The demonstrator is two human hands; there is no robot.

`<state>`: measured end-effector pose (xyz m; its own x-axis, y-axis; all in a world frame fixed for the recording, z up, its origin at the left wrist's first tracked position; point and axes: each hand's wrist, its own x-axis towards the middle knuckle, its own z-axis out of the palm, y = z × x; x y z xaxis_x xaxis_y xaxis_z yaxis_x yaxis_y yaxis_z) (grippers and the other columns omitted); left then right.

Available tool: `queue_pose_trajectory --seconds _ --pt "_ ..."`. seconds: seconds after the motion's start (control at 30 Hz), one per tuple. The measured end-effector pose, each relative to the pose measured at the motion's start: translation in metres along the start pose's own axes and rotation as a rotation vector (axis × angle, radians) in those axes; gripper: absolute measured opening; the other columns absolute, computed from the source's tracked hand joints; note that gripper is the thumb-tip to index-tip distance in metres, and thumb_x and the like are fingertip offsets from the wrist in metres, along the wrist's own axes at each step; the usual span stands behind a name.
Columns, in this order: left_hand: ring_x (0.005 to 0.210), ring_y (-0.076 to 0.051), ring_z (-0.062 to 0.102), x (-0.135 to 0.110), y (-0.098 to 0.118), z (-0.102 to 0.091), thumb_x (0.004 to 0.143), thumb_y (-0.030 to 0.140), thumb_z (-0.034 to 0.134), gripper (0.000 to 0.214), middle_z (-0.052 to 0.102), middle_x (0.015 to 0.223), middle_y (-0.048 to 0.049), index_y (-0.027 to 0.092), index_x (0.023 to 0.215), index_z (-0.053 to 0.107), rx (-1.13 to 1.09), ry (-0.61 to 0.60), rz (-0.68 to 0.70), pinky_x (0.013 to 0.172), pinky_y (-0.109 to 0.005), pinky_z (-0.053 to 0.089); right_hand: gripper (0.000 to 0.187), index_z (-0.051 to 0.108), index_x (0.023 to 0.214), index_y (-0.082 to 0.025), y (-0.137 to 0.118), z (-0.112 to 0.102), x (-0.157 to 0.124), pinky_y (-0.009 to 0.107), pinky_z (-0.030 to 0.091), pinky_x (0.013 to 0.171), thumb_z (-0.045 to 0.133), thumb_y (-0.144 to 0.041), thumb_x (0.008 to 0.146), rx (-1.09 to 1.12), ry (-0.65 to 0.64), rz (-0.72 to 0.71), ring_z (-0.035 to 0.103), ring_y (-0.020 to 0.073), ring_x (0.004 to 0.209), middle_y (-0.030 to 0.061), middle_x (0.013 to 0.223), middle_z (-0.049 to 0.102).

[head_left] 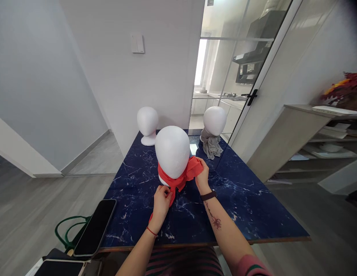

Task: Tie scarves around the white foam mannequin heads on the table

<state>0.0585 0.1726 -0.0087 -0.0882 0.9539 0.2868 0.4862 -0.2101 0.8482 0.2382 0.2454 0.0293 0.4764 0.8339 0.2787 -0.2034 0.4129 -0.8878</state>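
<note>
A white foam mannequin head (172, 151) stands on the dark blue marbled table (253, 207) in front of me. A red scarf (182, 177) is wrapped round its neck. My left hand (161, 201) is closed on the scarf's lower end below the head. My right hand (201, 174) grips the scarf's other end at the head's right side; a dark watch sits on that wrist.
Two more foam heads stand at the table's far end: a bare one (147, 124) at left and one (214, 122) with a grey scarf (211, 145) at right. A black phone (95, 227) lies at the table's left corner. Shelves (319, 145) stand at right.
</note>
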Motion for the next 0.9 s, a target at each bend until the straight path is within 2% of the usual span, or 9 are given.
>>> queue_pose_trajectory --seconds 0.13,0.23,0.3,0.43,0.53,0.73,0.83,0.9 --pt "0.047 -0.007 0.043 -0.001 0.008 0.002 0.068 0.029 0.064 0.015 0.057 0.073 0.0006 0.016 0.075 0.062 -0.261 -0.082 -0.100 0.050 -0.022 0.035 0.021 0.062 0.091 -0.019 -0.016 -0.001 -0.018 0.031 0.043 0.077 0.059 -0.026 0.071 -0.173 -0.039 -0.137 0.055 0.0168 0.080 0.0030 0.088 0.061" --pt "0.054 -0.009 0.051 -0.001 0.014 0.003 0.067 0.032 0.066 0.025 0.064 0.081 -0.0033 0.014 0.085 0.064 -0.467 -0.161 -0.212 0.055 -0.022 0.040 0.016 0.066 0.088 -0.022 -0.029 -0.007 -0.044 0.033 0.044 0.080 0.059 -0.021 0.074 -0.356 -0.126 -0.301 0.054 0.0185 0.086 0.0039 0.091 0.057" --pt "0.066 -0.013 0.058 0.000 0.018 0.003 0.067 0.030 0.066 0.026 0.067 0.087 -0.0066 0.013 0.086 0.066 -0.553 -0.192 -0.252 0.063 -0.024 0.045 0.018 0.068 0.089 -0.025 -0.032 -0.012 -0.063 0.033 0.044 0.081 0.058 -0.017 0.076 -0.434 -0.257 -0.367 0.054 0.0189 0.089 0.0045 0.093 0.057" --pt "0.078 -0.019 0.062 -0.001 0.021 0.003 0.063 0.020 0.063 0.029 0.070 0.091 -0.0089 0.013 0.090 0.068 -0.640 -0.204 -0.254 0.071 -0.029 0.048 0.026 0.069 0.096 -0.030 -0.027 -0.018 -0.092 0.034 0.048 0.080 0.054 -0.015 0.082 -0.495 -0.634 -0.366 0.057 0.0187 0.092 0.0056 0.098 0.060" --pt "0.079 -0.020 0.062 -0.001 0.021 0.005 0.061 0.016 0.061 0.027 0.071 0.087 -0.0082 0.013 0.086 0.070 -0.659 -0.189 -0.212 0.075 -0.031 0.048 0.025 0.069 0.099 -0.030 -0.022 -0.018 -0.101 0.035 0.048 0.085 0.053 -0.018 0.084 -0.493 -0.775 -0.372 0.056 0.0186 0.098 0.0060 0.102 0.061" --pt "0.078 -0.019 0.062 0.002 0.020 0.006 0.059 0.017 0.065 0.030 0.071 0.087 -0.0071 0.013 0.089 0.069 -0.759 -0.239 -0.255 0.079 -0.032 0.047 0.025 0.068 0.102 -0.031 -0.025 -0.021 -0.100 0.038 0.048 0.088 0.054 -0.018 0.085 -0.559 -0.894 -0.434 0.057 0.0191 0.097 0.0048 0.106 0.064" --pt "0.073 -0.017 0.060 0.002 0.019 0.003 0.065 0.028 0.067 0.028 0.070 0.084 -0.0064 0.013 0.089 0.069 -0.731 -0.241 -0.305 0.073 -0.030 0.047 0.034 0.067 0.105 -0.032 -0.026 -0.030 -0.103 0.036 0.049 0.085 0.048 -0.012 0.085 -0.600 -0.894 -0.412 0.059 0.0185 0.095 0.0040 0.107 0.064" --pt "0.068 -0.016 0.057 0.002 0.019 0.000 0.072 0.040 0.063 0.031 0.068 0.078 -0.0055 0.013 0.084 0.070 -0.667 -0.221 -0.324 0.069 -0.028 0.045 0.042 0.064 0.111 -0.032 -0.027 -0.038 -0.107 0.036 0.049 0.087 0.043 -0.007 0.084 -0.619 -0.876 -0.373 0.059 0.0182 0.100 0.0040 0.110 0.062"
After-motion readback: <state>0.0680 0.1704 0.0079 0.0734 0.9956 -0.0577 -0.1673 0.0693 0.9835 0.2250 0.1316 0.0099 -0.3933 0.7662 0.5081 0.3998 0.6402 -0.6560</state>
